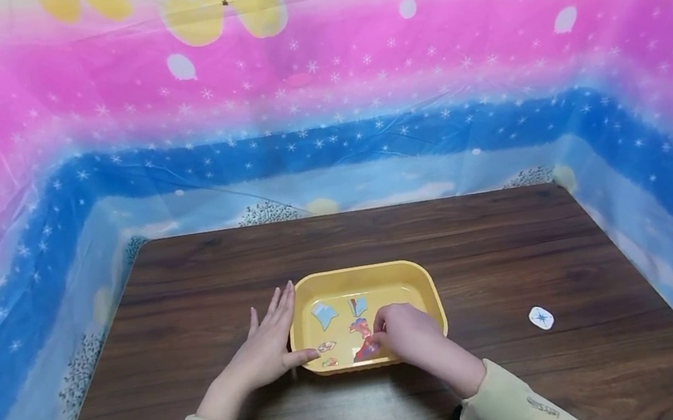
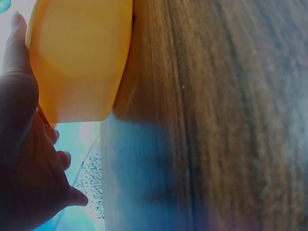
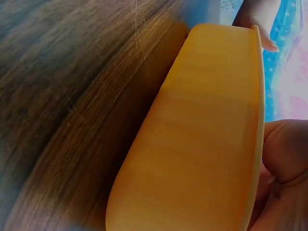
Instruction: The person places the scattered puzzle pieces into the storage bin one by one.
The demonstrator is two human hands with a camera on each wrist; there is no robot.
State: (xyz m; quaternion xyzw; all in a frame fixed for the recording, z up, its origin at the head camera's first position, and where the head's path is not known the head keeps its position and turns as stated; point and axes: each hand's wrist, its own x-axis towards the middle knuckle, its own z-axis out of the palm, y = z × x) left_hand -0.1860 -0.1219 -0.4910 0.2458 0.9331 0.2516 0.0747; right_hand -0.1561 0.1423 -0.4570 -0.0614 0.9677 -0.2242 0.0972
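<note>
A yellow plastic tray [image 1: 359, 281] sits on the table with several flat, irregular printed pieces inside. My left hand [image 1: 263, 346] has its fingers spread along the tray's left rim, the thumb reaching over the near left corner. Inside the tray, my right hand [image 1: 410, 331] is curled, thumb and finger pinching at the edge of a red and purple flat piece [image 1: 366, 351]. Just above that lies a red and blue piece [image 1: 359, 326]. Farther back are a pale blue piece [image 1: 325, 314] and a blue and red one [image 1: 358, 306]. Both wrist views mostly show the tray's outer wall [image 2: 82, 57].
To the right of the tray, a small white piece with a blue star [image 1: 541, 317] lies on the dark wooden table [image 1: 222, 269]. A pink and blue patterned cloth [image 1: 327, 146] stands around the table's back and sides. Small pieces [image 1: 326, 347] lie near my left thumb.
</note>
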